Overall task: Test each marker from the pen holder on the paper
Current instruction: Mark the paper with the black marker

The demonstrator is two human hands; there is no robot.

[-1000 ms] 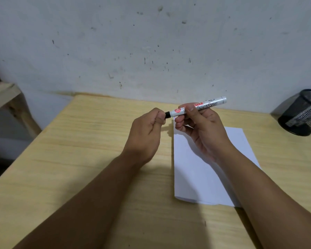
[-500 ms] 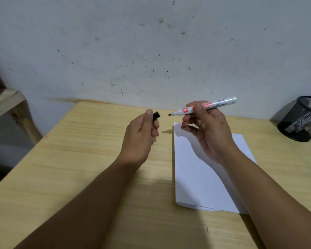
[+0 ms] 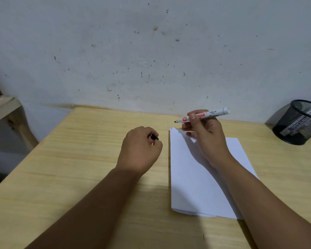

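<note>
My right hand (image 3: 207, 141) holds a white marker (image 3: 216, 113) with red print, uncapped, its black tip pointing left just above the far left corner of the white paper (image 3: 196, 186). A small red and blue mark shows at that corner. My left hand (image 3: 140, 150) is closed around the marker's black cap (image 3: 153, 137), resting on the table left of the paper. The black mesh pen holder (image 3: 296, 123) stands at the far right by the wall, with another marker inside it.
The wooden table (image 3: 79, 159) runs up to a stained white wall. A wooden shelf frame (image 3: 5, 108) stands off the table's left side.
The cap came off the marker in my left hand. That hand then dropped left onto the table, and my right hand tilted the bare tip toward the paper's corner.
</note>
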